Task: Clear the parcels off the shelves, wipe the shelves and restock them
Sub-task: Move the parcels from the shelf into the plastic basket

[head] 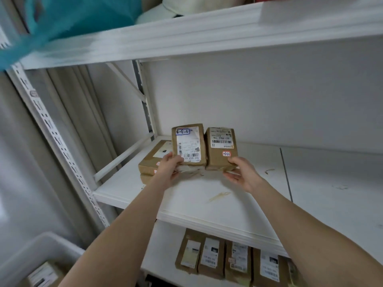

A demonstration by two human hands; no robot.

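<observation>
Head view, looking down at a white rack. My L hand [170,168] and R hand [242,172] each grip one brown parcel at its bottom edge, thumb in front, fingers curled behind. L parcel [189,141] and R parcel [220,148] stand upright, side by side, touching or nearly so, labels facing me. They sit low over the mid shelf [207,214], towards its back left. Can't tell if their bases rest on the board or hang just above it. Something crumpled w/ tape shows under them betw. my hands; can't tell what it is.

Behind my L hand, a stack [151,160] of two flat parcels lies at the shelf's left end. Otherwise the mid shelf is mostly bare board, w/ thin pale scraps [217,196] lying on it in front of my hands.

Low shelf [159,255] holds a row [238,259] of approx. five parcels, neat, labels up. A grey bin [41,251] at bottom left has at least one parcel inside. Top shelf [186,38] carries a teal bag [72,19] and pale bundles.

My read on progress: partway. Can't tell whether this pair is going on or coming off. The tidy low row suggests that level may be done, or not yet touched. The scraps suggest the mid shelf needs a wipe. The top shelf looks not yet cleared.
</observation>
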